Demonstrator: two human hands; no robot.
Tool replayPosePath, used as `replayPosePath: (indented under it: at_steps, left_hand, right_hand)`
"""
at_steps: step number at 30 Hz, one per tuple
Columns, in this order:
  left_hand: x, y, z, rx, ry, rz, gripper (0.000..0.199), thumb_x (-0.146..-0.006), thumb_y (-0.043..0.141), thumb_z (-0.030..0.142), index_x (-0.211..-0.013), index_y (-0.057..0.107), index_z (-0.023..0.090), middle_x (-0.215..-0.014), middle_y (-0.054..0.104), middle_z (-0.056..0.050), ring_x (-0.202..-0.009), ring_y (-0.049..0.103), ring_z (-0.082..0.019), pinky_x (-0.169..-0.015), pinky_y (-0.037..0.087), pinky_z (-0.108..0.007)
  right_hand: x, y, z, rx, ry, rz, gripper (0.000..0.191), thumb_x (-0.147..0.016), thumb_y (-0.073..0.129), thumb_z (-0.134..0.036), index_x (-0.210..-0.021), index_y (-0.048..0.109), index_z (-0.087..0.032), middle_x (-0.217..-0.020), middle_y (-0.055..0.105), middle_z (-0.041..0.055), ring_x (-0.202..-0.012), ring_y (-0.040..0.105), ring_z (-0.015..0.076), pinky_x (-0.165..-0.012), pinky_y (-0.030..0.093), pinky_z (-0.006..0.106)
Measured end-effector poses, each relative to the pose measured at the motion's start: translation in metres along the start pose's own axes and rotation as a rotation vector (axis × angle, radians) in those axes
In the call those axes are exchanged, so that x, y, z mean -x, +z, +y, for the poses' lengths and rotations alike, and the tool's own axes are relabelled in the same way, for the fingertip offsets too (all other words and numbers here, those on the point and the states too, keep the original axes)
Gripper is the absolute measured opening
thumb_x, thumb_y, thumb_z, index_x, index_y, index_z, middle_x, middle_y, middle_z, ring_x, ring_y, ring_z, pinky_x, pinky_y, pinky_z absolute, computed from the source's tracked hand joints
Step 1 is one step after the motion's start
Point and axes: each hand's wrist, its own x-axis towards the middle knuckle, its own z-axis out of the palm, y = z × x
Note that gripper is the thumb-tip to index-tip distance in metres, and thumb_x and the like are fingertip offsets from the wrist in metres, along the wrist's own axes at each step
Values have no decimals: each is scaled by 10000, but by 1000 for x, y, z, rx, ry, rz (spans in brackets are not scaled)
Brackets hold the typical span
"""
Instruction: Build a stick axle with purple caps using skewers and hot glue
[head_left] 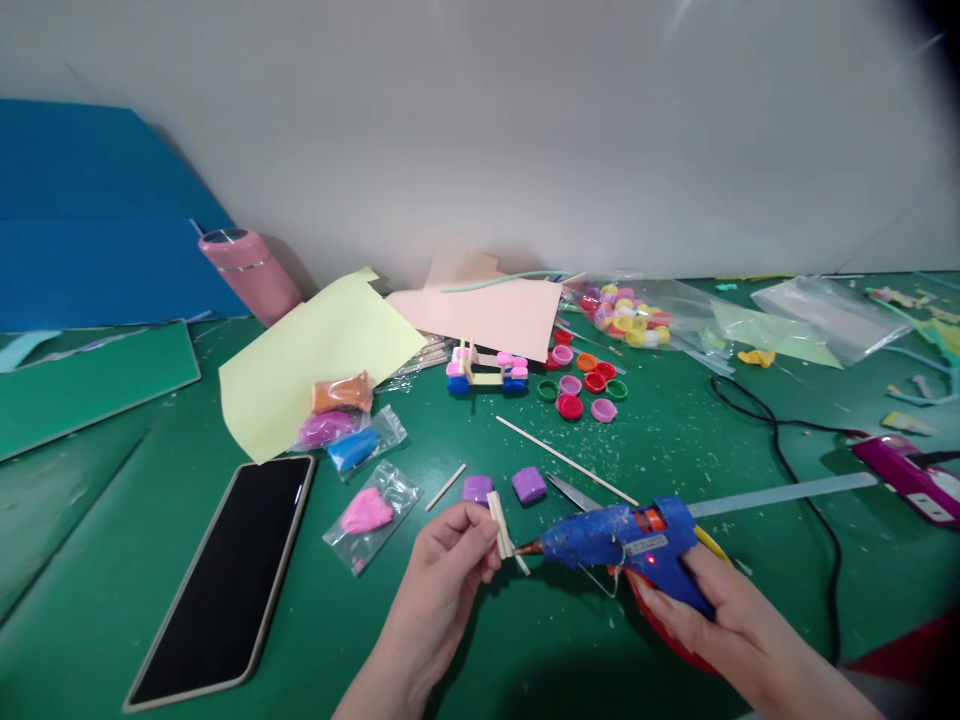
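Observation:
Between thumb and fingers, my left hand (457,555) pinches a small piece made of pale wooden sticks (500,522). My right hand (720,610) is wrapped round the handle of a blue hot glue gun (622,535), its red light lit and a clear glue stick (780,494) jutting from the back. The gun's metal nozzle is at the lower end of the wooden piece, touching or very close. Just beyond lie two purple clay blocks (529,485), one partly behind the piece. Scissors (574,492) lie partly hidden behind the gun.
A small stick-and-clay model (487,370) stands farther back beside several coloured bottle caps (570,385). Bagged clay (367,512) and a phone (225,580) lie left. A thin stick (566,459) crosses the middle; a black cable (787,470) runs on the right. A pink flask (251,272) leans behind.

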Motion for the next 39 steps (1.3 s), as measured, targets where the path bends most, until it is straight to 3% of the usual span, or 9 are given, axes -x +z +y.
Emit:
replayPosePath:
  at_steps: [4,10,14,22,27,32,34,37,39]
  left_hand:
    - [1,1,0,1,15,-17,166,-690,686,240,-603,583,143,-519,533,27,-498,410,-69,-507,307,-181]
    - [-1,2,0,-29,20,15,172,-691,683,244,-599,579,142,-511,518,34,-497,396,-68,-502,301,-181]
    - [-2,2,-1,-54,19,36,171,-696,673,248,-600,578,143,-516,519,30,-500,398,-73,-504,303,-186]
    - [-2,0,3,-62,83,138,190,-693,669,264,-582,569,146,-499,490,36,-503,394,-78,-500,300,-186]
    - [-4,-1,7,-59,128,180,207,-688,666,266,-559,555,149,-493,476,36,-509,389,-84,-491,299,-189]
    - [-2,-2,8,-32,148,199,207,-690,660,263,-553,552,152,-488,469,43,-507,380,-79,-494,297,-185]
    - [-2,-2,7,-28,152,203,198,-685,664,256,-558,554,153,-488,469,44,-509,382,-80,-495,298,-186]
    - [-3,-2,6,-38,164,210,184,-688,664,255,-574,560,154,-495,476,44,-512,389,-82,-496,302,-186]
    - [-3,-3,5,-51,179,218,177,-693,662,256,-586,566,154,-502,479,44,-512,391,-80,-494,301,-184]
  right_hand:
    - [-2,2,-3,-18,-23,38,338,-843,427,-428,-1046,569,-199,-960,616,72,-867,577,223,-724,494,292]
    - [-3,7,-16,-294,-5,164,254,-811,485,-447,-783,538,-200,-584,513,-19,-487,467,119,-457,422,216]
    - [-10,-11,-7,-377,-17,306,273,-806,515,-430,-660,463,-204,-505,487,-34,-455,462,118,-452,413,226]
    - [-46,-63,46,344,89,626,378,-796,442,-492,-948,601,-184,-836,648,49,-715,593,215,-618,471,286]
    - [-58,-64,68,478,172,725,514,-758,475,-514,-1037,582,-96,-678,628,86,-497,539,210,-508,438,337]
    - [-54,-43,41,512,63,848,454,-764,479,-469,-1083,516,-149,-997,586,134,-861,567,263,-635,461,329]
    - [-49,-19,14,392,-73,784,305,-810,466,-388,-1037,520,-191,-891,612,80,-773,585,213,-623,465,298]
    - [-47,25,-26,353,-258,323,147,-840,458,-261,-931,562,-210,-822,622,41,-696,578,167,-621,459,264]
    - [-51,50,-45,405,-371,162,142,-829,470,-199,-925,575,-206,-858,629,37,-755,583,174,-669,456,269]
